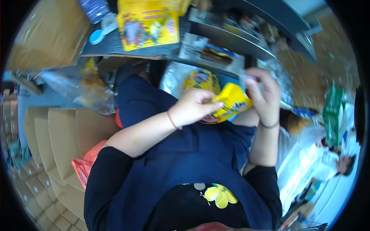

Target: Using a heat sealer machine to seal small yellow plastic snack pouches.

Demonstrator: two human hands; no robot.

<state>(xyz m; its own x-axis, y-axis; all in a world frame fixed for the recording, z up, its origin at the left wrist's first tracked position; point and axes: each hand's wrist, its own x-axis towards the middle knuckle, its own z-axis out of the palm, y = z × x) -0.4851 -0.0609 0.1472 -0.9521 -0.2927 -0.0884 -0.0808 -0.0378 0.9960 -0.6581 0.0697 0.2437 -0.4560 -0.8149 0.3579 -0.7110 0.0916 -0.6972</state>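
My left hand (194, 106) pinches a yellow printed pouch (231, 102) by its left edge, above my lap. The pouch is tilted and bent. Close to its right edge is my right hand (265, 90), with fingers curled together and slightly blurred. Something small and pale shows at those fingertips, too unclear to name. Beyond the held pouch, more yellow printed pouches (201, 81) lie in a clear plastic bag (172, 79).
Yellow pouches (148, 25) and a blue round lid (96, 37) lie on the dark bench at the far left. Metal machinery (231, 32) stands ahead. An open cardboard box (63, 142) is at my left; a green package (333, 115) and a co-worker (327, 163) are at right.
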